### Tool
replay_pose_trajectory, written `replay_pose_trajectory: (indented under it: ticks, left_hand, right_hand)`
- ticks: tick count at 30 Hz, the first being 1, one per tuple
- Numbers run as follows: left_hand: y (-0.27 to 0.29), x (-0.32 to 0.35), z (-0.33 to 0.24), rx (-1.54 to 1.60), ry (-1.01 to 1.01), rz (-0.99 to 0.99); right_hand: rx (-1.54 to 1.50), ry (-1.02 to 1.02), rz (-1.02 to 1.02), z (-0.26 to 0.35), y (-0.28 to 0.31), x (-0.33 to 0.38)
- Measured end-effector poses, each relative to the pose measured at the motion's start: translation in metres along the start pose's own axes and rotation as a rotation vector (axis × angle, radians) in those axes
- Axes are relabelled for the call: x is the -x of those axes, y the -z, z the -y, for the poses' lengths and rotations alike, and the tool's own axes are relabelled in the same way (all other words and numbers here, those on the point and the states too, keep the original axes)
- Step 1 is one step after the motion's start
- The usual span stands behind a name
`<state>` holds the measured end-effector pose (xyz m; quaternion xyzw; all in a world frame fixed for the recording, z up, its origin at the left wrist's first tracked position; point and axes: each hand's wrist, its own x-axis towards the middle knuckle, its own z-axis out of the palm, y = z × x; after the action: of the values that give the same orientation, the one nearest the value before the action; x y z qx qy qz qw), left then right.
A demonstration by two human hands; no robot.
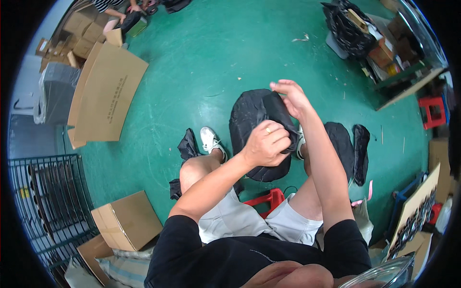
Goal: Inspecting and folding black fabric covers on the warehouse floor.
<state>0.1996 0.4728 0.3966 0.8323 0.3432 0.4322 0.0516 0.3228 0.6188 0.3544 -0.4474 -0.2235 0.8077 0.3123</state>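
- Black padded cover is held just ahead of the red stool, its right side turned over into a fold.
- By the left hand, fingers curled in tight, fabric is gripped on the stool-ward part of the fold!
- Farther from the stool, the right hand is loosely opened beside the fold; whether cloth is touched cannot be told.
- Ahead and right of the stool, a rounded black piece and a narrow black piece are laid out.
- Left of the stool, a cardboard box is seen.
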Motion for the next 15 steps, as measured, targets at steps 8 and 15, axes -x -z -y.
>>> replay_pose_trajectory:
  ticks: [8,15]
  left_hand:
    - [0.008,0.0,0.004,0.194,0.239,-0.31]
    - [0.012,0.014,0.029,1.186,0.858,-0.39]
  right_hand:
    - [0.433,0.287,0.048,-0.004,-0.007,0.019]
    - [0.152,0.242,0.381,0.002,-0.012,0.026]
